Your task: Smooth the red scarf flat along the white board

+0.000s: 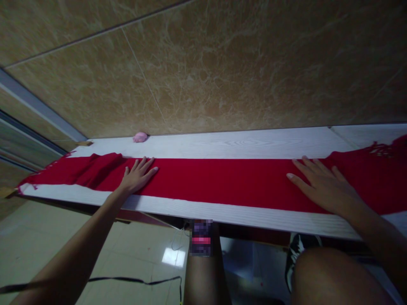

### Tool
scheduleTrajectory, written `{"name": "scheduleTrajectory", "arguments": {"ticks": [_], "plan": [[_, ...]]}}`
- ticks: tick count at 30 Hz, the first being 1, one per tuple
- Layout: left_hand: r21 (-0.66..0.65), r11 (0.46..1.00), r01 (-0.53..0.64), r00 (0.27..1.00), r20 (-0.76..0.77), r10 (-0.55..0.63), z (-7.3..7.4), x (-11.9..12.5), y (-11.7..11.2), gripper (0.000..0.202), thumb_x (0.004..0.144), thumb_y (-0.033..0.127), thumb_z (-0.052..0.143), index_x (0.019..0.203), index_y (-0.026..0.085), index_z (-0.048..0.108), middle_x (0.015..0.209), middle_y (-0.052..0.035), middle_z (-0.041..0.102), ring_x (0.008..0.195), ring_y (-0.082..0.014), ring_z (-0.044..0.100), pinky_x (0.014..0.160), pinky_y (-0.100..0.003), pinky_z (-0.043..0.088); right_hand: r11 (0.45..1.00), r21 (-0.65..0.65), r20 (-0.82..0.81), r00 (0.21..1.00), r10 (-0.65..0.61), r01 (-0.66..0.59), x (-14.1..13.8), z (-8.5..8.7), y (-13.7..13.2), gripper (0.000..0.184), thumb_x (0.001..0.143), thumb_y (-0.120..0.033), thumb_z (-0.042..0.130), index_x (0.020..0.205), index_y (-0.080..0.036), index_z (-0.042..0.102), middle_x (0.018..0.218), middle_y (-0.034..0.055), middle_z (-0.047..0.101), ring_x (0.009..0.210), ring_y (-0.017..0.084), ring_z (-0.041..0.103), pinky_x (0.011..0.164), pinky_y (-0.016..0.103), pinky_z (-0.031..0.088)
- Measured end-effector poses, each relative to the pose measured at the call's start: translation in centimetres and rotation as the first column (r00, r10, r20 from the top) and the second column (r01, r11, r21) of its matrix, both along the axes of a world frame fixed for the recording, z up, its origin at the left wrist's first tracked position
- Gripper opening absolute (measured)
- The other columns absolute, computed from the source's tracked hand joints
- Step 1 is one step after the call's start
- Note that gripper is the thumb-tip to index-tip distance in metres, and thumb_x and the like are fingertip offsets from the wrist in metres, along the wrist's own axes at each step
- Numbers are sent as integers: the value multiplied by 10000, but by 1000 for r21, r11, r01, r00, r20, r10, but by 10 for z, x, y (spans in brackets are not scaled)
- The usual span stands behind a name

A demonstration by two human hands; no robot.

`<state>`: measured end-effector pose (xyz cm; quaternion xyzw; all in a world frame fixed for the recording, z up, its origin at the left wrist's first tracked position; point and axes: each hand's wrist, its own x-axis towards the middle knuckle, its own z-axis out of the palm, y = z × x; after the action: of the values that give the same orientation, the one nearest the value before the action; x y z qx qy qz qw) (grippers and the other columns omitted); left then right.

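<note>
Red knit fabric, a long scarf [222,180], lay flat lengthwise along the narrow white wood-grain table [254,144]. I had my left hand [136,176] pressed palm-down on it near the rumpled left portion, fingers [148,163] spread and released, grasping nothing. My right hand [322,186] rested flat likewise toward the fringed right end [380,149]. A small rounded pink object [140,137] sat at the table's far edge against the marbled tan tile wall [222,63].
</note>
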<state>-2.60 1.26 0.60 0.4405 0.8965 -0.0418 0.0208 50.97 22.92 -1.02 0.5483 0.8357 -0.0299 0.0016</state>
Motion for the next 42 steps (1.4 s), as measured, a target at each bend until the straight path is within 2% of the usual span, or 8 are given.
{"name": "scheduleTrajectory", "arguments": {"ticks": [4, 12, 17, 21, 27, 32, 35, 42], "plan": [[10, 1000, -7, 999, 35, 6, 0, 1, 0, 752, 1086, 586, 222, 1769, 273, 260, 1836, -49, 136, 1704, -369, 109, 1336, -706, 174, 1000, 10, -11, 1000, 0, 0, 0, -1, 1, 991, 971, -660, 93, 1713, -68, 378, 1812, 133, 242, 1676, 358, 204, 1337, 633, 193], [16, 1000, 8, 1000, 19, -8, 0, 0, 0, 740, 1088, 575, 235, 1763, 276, 281, 1831, -55, 162, 1700, -375, 141, 1326, -715, 205, 999, 37, -25, 1000, 13, -12, 3, -5, 3, 971, 983, -676, 127, 1709, -90, 397, 1801, 135, 283, 1671, 357, 219, 1337, 631, 200], [29, 999, 25, 999, 21, -26, -2, -3, -1, 740, 1087, 580, 236, 1761, 280, 292, 1828, -63, 184, 1696, -389, 157, 1313, -730, 227, 995, 94, -57, 997, 47, -42, 7, -12, 6, 910, 1030, -655, 144, 1680, -97, 451, 1775, 161, 340, 1643, 378, 299, 1313, 649, 263], [52, 998, 32, 998, 45, -35, -6, -9, -1, 764, 1076, 619, 228, 1762, 289, 290, 1834, -63, 186, 1697, -402, 147, 1317, -735, 199, 987, 156, -82, 995, 59, -46, 10, -19, 10, 847, 1047, -661, 208, 1653, -148, 502, 1740, 154, 421, 1609, 393, 371, 1291, 672, 307], [53, 998, 40, 996, 74, -43, -7, -12, -2, 811, 1068, 646, 207, 1768, 241, 273, 1841, -96, 165, 1702, -417, 125, 1313, -750, 167, 986, 158, -75, 994, 74, -61, 11, -19, 11, 822, 1045, -671, 261, 1643, -171, 518, 1729, 141, 441, 1595, 399, 395, 1275, 670, 351], [34, 998, 43, 999, 20, -44, -6, -10, -1, 790, 1064, 624, 216, 1765, 266, 287, 1833, -82, 201, 1693, -415, 173, 1303, -741, 232, 990, 130, -68, 996, 55, -46, 10, -16, 10, 822, 1041, -654, 271, 1659, -160, 493, 1744, 140, 419, 1613, 397, 360, 1289, 666, 331], [35, 999, 34, 999, 27, -35, -7, -11, -1, 802, 1057, 643, 215, 1764, 273, 289, 1834, -68, 197, 1694, -410, 164, 1313, -728, 223, 993, 111, -63, 996, 59, -51, 10, -15, 10, 831, 1039, -658, 270, 1666, -154, 481, 1748, 149, 408, 1616, 406, 349, 1289, 682, 321], [60, 997, 49, 998, 37, -51, -9, -14, -2, 803, 1053, 652, 228, 1757, 275, 318, 1827, -80, 217, 1685, -433, 188, 1298, -753, 234, 986, 158, -77, 995, 70, -58, 12, -20, 12, 832, 1038, -686, 250, 1651, -184, 505, 1734, 140, 441, 1605, 410, 372, 1282, 691, 323]]}}
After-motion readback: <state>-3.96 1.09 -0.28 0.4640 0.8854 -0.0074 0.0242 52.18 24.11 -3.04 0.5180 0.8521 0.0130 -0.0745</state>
